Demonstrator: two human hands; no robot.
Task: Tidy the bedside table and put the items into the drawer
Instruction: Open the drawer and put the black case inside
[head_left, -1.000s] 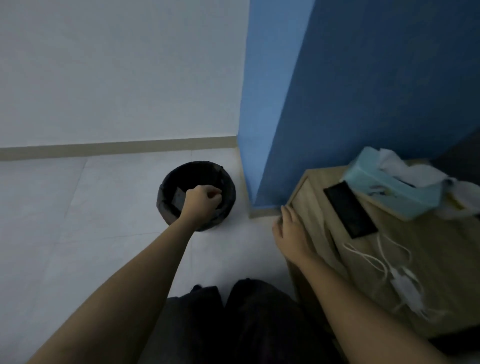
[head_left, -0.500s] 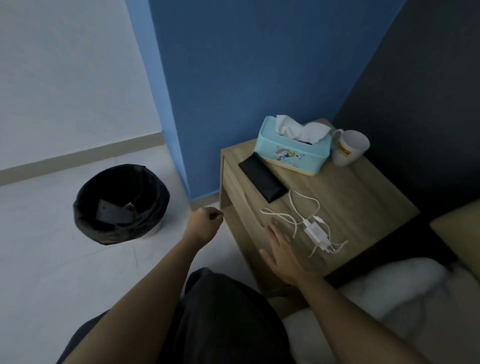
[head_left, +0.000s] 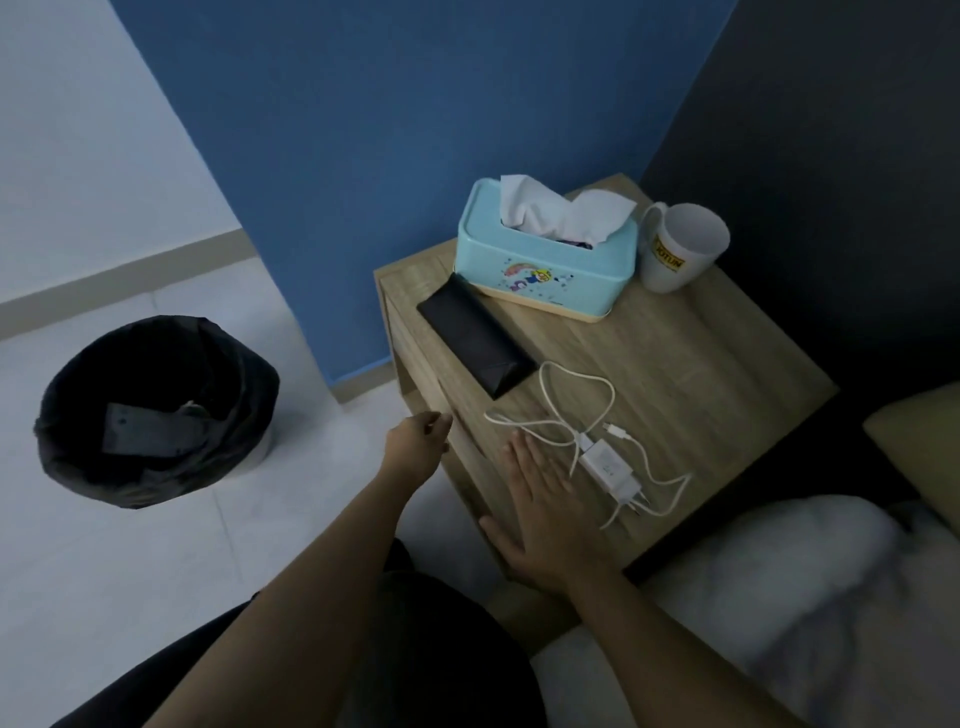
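Note:
The wooden bedside table (head_left: 691, 358) carries a black case (head_left: 475, 340), a light-blue tissue box (head_left: 545, 260), a white mug (head_left: 680, 247) and a white charger with its cable (head_left: 608, 462). My right hand (head_left: 540, 512) lies flat and open on the table's near-left corner, just left of the charger. My left hand (head_left: 415, 449) is curled into a loose fist at the table's front face, by the drawer front (head_left: 441, 384). Nothing shows inside the fist.
A black bin (head_left: 156, 410) lined with a bag stands on the pale floor to the left, with a dark flat item inside. A blue wall rises behind the table. A white blanket (head_left: 779, 587) and a yellow pillow (head_left: 919, 457) lie at the right.
My left hand has come away from over the bin and moved right to the table's front. My right hand has slid from the table's edge onto its top. The view has swung right.

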